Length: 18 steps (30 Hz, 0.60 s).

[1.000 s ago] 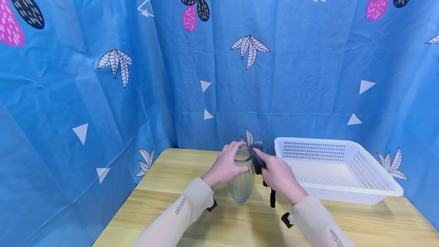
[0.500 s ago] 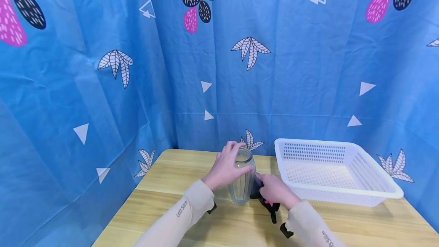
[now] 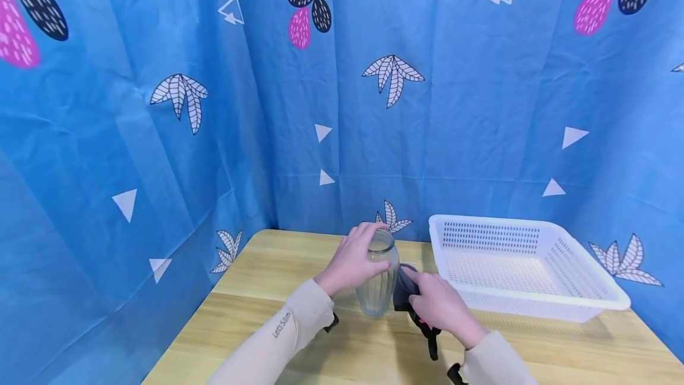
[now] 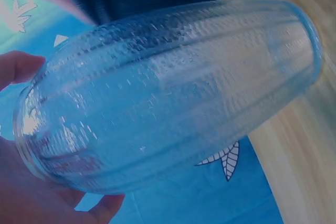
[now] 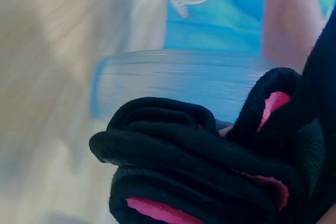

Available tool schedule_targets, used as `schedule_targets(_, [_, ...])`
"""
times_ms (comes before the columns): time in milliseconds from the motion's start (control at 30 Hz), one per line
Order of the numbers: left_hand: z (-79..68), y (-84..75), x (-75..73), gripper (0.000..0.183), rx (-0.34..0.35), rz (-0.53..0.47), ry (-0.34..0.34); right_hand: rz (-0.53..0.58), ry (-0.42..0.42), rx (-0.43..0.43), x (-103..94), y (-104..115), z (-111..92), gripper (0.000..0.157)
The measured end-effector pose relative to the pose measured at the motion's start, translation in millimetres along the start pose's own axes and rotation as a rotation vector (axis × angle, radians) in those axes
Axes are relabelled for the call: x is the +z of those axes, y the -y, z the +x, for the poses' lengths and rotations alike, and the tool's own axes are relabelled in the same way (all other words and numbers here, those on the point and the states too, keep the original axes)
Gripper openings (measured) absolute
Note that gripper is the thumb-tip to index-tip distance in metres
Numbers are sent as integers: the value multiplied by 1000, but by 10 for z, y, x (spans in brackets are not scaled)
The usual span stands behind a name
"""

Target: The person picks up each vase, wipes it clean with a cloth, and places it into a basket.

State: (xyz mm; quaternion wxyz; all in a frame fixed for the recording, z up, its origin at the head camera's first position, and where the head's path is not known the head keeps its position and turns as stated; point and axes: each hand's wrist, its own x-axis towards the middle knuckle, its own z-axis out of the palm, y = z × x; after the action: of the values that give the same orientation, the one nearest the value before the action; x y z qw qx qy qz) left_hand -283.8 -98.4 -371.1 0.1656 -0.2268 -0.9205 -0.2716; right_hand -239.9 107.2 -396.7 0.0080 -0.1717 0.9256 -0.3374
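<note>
A clear ribbed glass vase (image 3: 376,293) stands upright on the wooden table in the head view. My left hand (image 3: 350,261) grips it from the left, thumb and fingers round its neck just under the rim. In the left wrist view the textured glass body (image 4: 157,98) fills the middle. To the vase's right, my right hand (image 3: 439,303) holds a folded black cloth (image 3: 403,294) against or close beside the glass. Pink lining shows in the folds of the black cloth (image 5: 173,153) in the right wrist view, where a loose end hangs down.
A white perforated plastic basket (image 3: 534,300) stands on the right side of the table (image 3: 256,290). Behind and to the left hangs a blue patterned curtain (image 3: 267,106). Black straps (image 3: 456,373) sit at the wrists.
My right hand has moved the black cloth from near the vase's rim down its right side, then slightly back up. The left hand keeps its grip and the vase stays in place.
</note>
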Motion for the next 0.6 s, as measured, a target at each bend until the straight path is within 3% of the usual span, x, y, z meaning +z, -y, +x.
schedule_targets(133, [18,-13,-9,77,2,-8,14,6,-87,1,-144,148,-60,66])
schedule_targets(367, [54,19,-1,79,20,-27,9,-89,-281,-113,-278,256,20,70])
schedule_targets(467, [64,26,-1,78,24,-33,3,-88,-281,-116,-273,238,125,70])
schedule_targets(600, [59,36,1,76,15,-52,-1,-39,-188,-54,-172,116,292,70])
